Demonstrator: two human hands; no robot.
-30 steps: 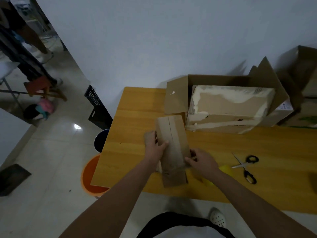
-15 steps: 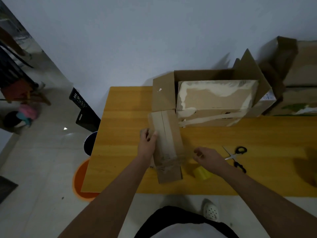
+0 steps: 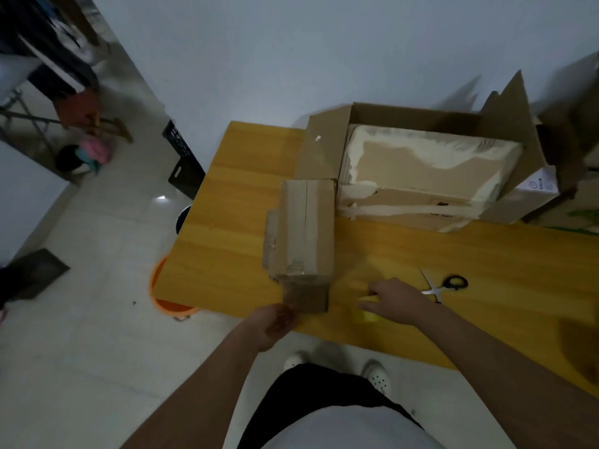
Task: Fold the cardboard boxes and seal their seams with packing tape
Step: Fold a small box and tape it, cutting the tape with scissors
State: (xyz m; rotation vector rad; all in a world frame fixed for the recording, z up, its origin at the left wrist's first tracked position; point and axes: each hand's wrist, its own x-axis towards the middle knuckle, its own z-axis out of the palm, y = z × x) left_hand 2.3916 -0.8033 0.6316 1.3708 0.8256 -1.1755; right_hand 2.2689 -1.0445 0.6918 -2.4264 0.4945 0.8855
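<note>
A small cardboard box (image 3: 303, 234) lies on the wooden tabletop (image 3: 227, 222). The left hand (image 3: 275, 322) touches its near flap; whether it grips cannot be told. The right hand (image 3: 393, 301) rests, fingers curled, on a yellow tape roll (image 3: 364, 314) beside scissors (image 3: 445, 285).

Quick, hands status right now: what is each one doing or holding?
Left hand: at the near end of the small cardboard box; grip cannot be told through blur.
Right hand: on the yellow tape roll; grip cannot be told.
</note>
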